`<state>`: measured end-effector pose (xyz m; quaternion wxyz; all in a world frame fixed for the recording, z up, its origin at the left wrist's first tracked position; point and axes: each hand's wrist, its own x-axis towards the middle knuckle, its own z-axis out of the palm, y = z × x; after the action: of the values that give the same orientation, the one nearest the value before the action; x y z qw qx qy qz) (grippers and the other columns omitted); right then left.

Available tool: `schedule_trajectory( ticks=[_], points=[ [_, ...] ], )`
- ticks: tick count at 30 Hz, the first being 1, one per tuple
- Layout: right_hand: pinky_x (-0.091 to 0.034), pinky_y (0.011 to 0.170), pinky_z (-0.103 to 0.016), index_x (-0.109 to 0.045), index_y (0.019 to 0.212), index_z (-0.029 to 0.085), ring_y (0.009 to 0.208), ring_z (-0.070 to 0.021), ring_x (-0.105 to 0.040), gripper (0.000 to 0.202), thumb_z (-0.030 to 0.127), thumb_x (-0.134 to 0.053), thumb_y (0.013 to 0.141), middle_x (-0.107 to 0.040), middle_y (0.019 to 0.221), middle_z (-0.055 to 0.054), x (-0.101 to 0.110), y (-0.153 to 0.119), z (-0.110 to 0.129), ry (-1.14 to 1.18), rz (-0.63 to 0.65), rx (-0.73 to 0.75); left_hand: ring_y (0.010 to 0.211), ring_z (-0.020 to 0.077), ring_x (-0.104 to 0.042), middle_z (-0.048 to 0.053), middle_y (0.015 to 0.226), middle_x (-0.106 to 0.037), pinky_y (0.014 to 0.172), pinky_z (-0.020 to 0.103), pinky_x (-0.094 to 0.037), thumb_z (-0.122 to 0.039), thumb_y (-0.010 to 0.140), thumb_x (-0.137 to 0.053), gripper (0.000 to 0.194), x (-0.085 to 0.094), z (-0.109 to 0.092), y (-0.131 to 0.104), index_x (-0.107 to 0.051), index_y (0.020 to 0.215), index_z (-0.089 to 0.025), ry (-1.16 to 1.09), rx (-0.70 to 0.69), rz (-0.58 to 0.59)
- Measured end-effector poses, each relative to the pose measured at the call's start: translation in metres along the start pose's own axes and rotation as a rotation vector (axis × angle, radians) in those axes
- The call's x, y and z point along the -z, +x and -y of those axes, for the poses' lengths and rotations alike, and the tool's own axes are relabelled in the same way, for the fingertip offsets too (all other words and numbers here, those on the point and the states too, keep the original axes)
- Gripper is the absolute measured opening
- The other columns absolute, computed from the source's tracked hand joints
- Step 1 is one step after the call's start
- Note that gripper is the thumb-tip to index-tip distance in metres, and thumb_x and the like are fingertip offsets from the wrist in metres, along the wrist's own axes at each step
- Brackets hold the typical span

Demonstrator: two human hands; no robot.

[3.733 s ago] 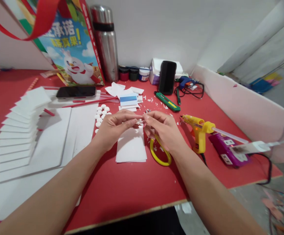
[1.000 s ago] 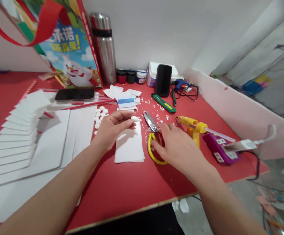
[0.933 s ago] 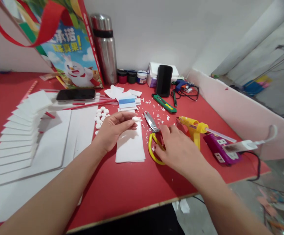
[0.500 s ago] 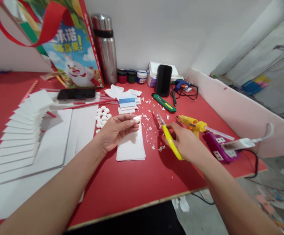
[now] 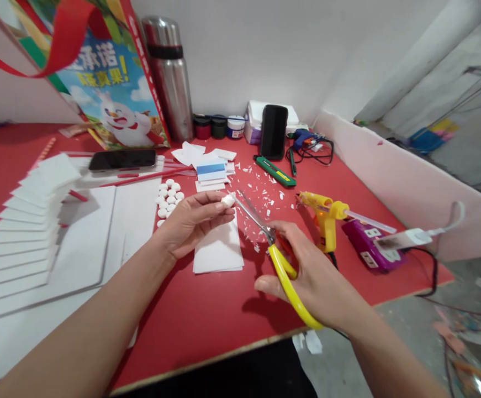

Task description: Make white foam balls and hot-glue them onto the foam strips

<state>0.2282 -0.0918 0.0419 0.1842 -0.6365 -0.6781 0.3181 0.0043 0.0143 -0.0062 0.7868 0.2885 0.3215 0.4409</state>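
Note:
Between the thumb and fingers of my left hand [image 5: 194, 221] is a small white piece [image 5: 228, 200] with a rough, twisted tip, perhaps foam or paper. My right hand [image 5: 306, 265] holds yellow-handled scissors [image 5: 284, 271], blades parted and pointing up-left. The blade tips reach close to the white piece; whether they touch it I cannot tell. Under my left hand lies a stack of white paper sheets [image 5: 218, 251]. Several white round pieces [image 5: 169, 196] are grouped just left of that hand. White scraps [image 5: 257, 213] are scattered over the red table [image 5: 207, 309].
A yellow glue gun [image 5: 325, 215] stands right of my right hand, beside a purple box [image 5: 366, 243]. Behind are a green cutter [image 5: 274, 171], an upright phone [image 5: 274, 131], paint jars [image 5: 218, 127] and a steel flask [image 5: 169, 83]. Fanned white cards [image 5: 20, 243] lie left.
My right hand has turned and come nearer, and the scissors have opened, with their blades now beside the white piece. My left hand keeps its pinch. The view has shifted slightly.

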Motion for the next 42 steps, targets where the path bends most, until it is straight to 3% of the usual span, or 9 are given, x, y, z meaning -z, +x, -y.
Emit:
schedule_trajectory(
  ticks=[7, 17, 27, 34, 42],
  points=[
    [-0.051, 0.096, -0.044, -0.049, 0.131, 0.027, 0.116, -0.0307, -0.062, 0.075, 0.064, -0.081, 0.074, -0.061, 0.13, -0.011, -0.007, 0.009, 0.005, 0.007, 0.001, 0.028, 0.078, 0.0142, -0.075, 0.004, 0.088, -0.078, 0.087, 0.028, -0.061, -0.014, 0.069, -0.088, 0.025, -0.001, 0.0, -0.002, -0.076, 0.091, -0.013, 0.072, -0.028, 0.037],
    [-0.052, 0.087, -0.038, -0.054, 0.125, 0.027, 0.106, -0.0276, -0.065, 0.071, 0.064, -0.083, 0.071, -0.065, 0.119, -0.007, -0.011, 0.012, 0.009, -0.005, -0.019, 0.0, 0.077, 0.0174, -0.075, 0.005, 0.084, -0.077, 0.084, 0.032, -0.06, -0.019, 0.067, -0.091, 0.025, -0.003, 0.001, -0.003, -0.076, 0.086, -0.013, 0.123, -0.048, 0.049],
    [-0.047, 0.069, -0.03, -0.056, 0.111, 0.026, 0.079, -0.0201, -0.063, 0.059, 0.068, -0.078, 0.075, -0.067, 0.094, -0.001, -0.014, 0.009, 0.012, -0.009, -0.041, -0.007, 0.073, 0.0146, -0.073, 0.005, 0.084, -0.077, 0.08, 0.028, -0.06, -0.016, 0.071, -0.088, 0.02, -0.003, 0.003, -0.003, -0.075, 0.086, -0.012, 0.12, -0.033, 0.056],
    [-0.047, 0.068, -0.029, -0.061, 0.105, 0.024, 0.074, -0.018, -0.061, 0.042, 0.057, -0.076, 0.083, -0.069, 0.086, 0.0, -0.022, 0.003, 0.012, 0.047, -0.034, -0.043, 0.07, 0.0125, -0.073, 0.005, 0.079, -0.076, 0.074, 0.022, -0.061, -0.012, 0.071, -0.088, 0.019, -0.008, 0.004, -0.005, -0.074, 0.084, -0.011, 0.091, 0.052, 0.041],
    [-0.049, 0.083, -0.032, -0.064, 0.119, 0.025, 0.093, -0.0236, -0.068, 0.025, 0.028, -0.062, 0.094, -0.077, 0.103, -0.005, -0.029, 0.0, 0.01, 0.079, -0.036, -0.042, 0.07, 0.0138, -0.075, 0.005, 0.078, -0.077, 0.072, 0.022, -0.062, -0.011, 0.073, -0.086, 0.016, -0.006, 0.008, -0.001, -0.073, 0.083, -0.013, 0.063, 0.123, 0.02]
  ],
)
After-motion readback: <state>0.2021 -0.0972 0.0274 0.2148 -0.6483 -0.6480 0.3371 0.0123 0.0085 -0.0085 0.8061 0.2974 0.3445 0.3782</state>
